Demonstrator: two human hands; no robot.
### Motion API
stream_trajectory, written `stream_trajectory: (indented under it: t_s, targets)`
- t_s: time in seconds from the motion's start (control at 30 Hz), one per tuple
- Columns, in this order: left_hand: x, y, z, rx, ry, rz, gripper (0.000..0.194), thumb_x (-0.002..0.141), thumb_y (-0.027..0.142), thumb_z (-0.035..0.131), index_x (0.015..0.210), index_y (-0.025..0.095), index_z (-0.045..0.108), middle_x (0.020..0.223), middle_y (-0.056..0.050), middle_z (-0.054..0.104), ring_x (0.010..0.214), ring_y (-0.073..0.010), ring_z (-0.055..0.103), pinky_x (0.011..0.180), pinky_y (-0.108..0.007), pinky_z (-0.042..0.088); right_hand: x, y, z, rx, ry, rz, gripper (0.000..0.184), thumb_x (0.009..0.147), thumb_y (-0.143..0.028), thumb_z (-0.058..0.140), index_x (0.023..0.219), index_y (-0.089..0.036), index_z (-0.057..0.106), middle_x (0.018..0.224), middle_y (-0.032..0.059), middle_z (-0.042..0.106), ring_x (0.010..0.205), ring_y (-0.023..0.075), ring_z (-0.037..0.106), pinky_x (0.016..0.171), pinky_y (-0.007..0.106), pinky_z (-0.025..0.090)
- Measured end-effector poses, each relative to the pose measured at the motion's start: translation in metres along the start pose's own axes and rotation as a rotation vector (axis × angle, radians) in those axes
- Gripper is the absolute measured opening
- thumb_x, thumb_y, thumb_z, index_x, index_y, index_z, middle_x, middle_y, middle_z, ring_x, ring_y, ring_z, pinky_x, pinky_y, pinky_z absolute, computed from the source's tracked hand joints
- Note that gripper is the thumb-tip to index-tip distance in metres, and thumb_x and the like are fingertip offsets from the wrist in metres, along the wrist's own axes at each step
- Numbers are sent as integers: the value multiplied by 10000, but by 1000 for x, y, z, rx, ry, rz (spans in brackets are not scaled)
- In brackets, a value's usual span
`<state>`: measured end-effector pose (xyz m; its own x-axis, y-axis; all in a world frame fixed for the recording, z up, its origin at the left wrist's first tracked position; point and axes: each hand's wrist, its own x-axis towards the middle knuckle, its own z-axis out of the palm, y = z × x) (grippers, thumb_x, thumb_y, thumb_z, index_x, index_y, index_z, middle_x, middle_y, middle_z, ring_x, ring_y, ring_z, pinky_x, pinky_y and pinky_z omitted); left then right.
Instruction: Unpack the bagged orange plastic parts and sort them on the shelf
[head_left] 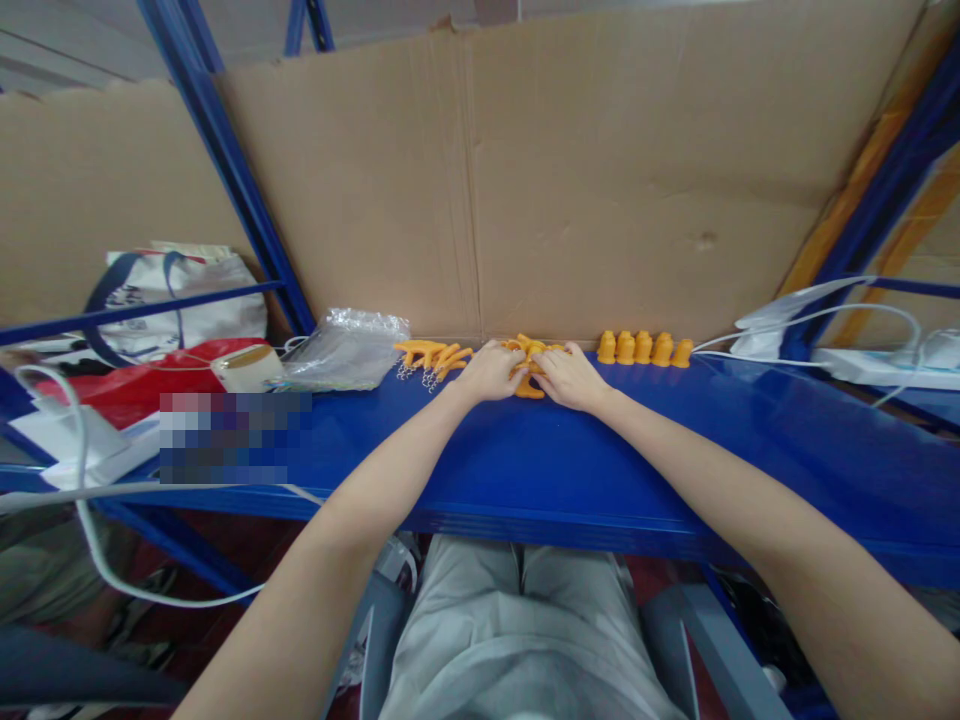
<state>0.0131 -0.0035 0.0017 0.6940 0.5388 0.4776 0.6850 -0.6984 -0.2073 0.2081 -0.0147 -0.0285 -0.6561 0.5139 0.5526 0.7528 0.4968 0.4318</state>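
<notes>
Left hand (pixel 495 370), orange pile (pixel 529 389) and right hand (pixel 570 377) at the back of the blue table (pixel 540 470)
Leftmost lie orange pieces with metal clasps (pixel 424 352); both hands curl half-closed over the pile, any grip hidden; rightward stand orange cups (pixel 643 348). The pile's pieces look light, stiff, perhaps slippery, and best pinched at a protruding curved end.

cardboard (pixel 600 170): upright behind blue table (pixel 525 480) | white tote bag (pixel 217 322): left, behind crumpled red material (pixel 169 368)
</notes>
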Motion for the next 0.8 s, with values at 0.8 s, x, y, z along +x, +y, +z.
stream_trajectory:
  t_s: [0.8]
  targets:
    - [-8,-32,6,9,133,-206,255,928,349,476,820,193,647,732,-77,723,756,-243,695,814,-369,472,-28,51,17,-47,70,379,276,969,-215,407,1073,-135,650,1043,190,683,983,314,564,918,478,357]
